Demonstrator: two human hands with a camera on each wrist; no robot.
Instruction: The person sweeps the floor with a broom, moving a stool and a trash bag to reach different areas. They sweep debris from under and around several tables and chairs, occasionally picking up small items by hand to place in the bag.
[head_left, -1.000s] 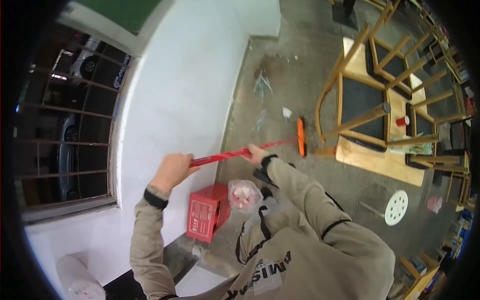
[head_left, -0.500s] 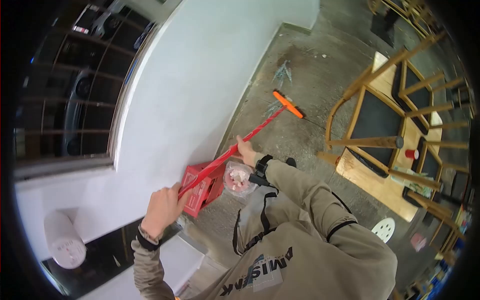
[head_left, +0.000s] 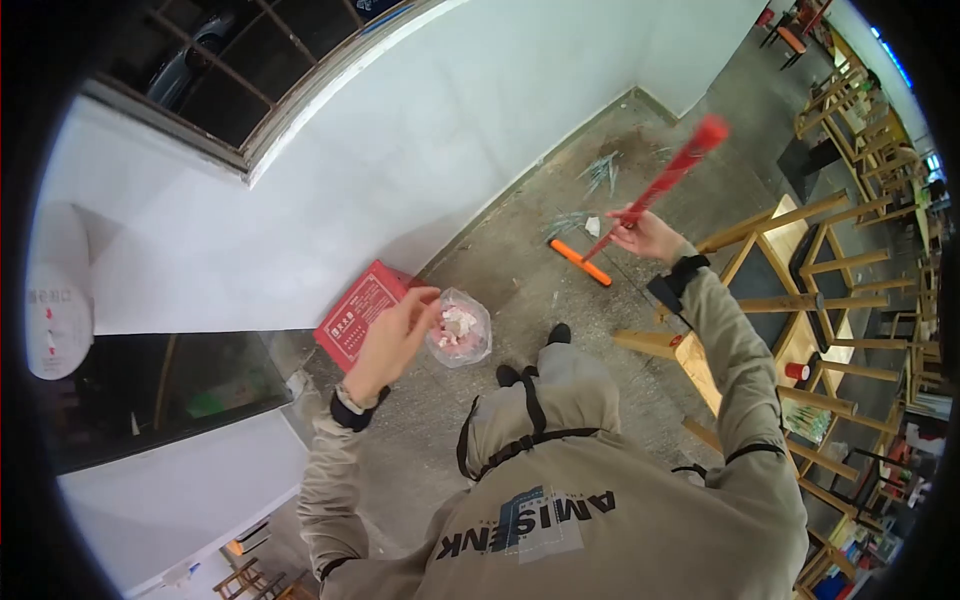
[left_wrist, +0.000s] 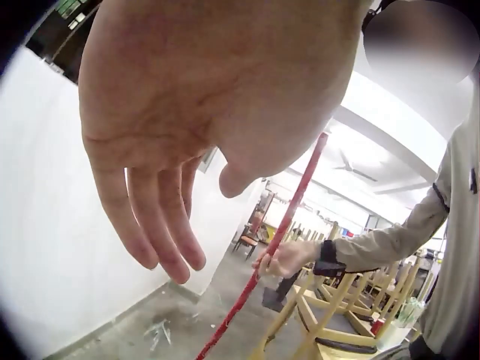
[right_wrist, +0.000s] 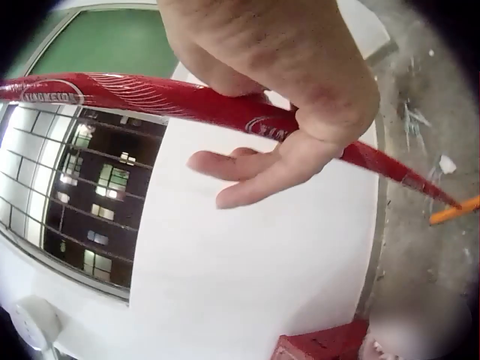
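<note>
My right hand (head_left: 648, 238) holds a red pole (head_left: 672, 175) that stands tilted up from the floor, an orange bar head (head_left: 580, 262) at its lower end. In the right wrist view the thumb side of the right hand (right_wrist: 277, 112) bears on the pole (right_wrist: 180, 101), two fingers stretched out below it. My left hand (head_left: 398, 335) is off the pole, raised over the red box, its fingers loosely bent with nothing in them. The left wrist view shows that hand (left_wrist: 202, 112) close up, fingers hanging, the pole (left_wrist: 281, 232) beyond it.
A red box (head_left: 360, 310) stands by the white wall (head_left: 400, 130), beside a plastic-lined container (head_left: 460, 328) of pale scraps. Debris (head_left: 600, 172) lies on the floor near the wall. At the right, upturned chairs rest on wooden tables (head_left: 698, 372).
My left hand has let go of the pole. My right hand has moved to the right, bringing the pole more upright, and the view has turned.
</note>
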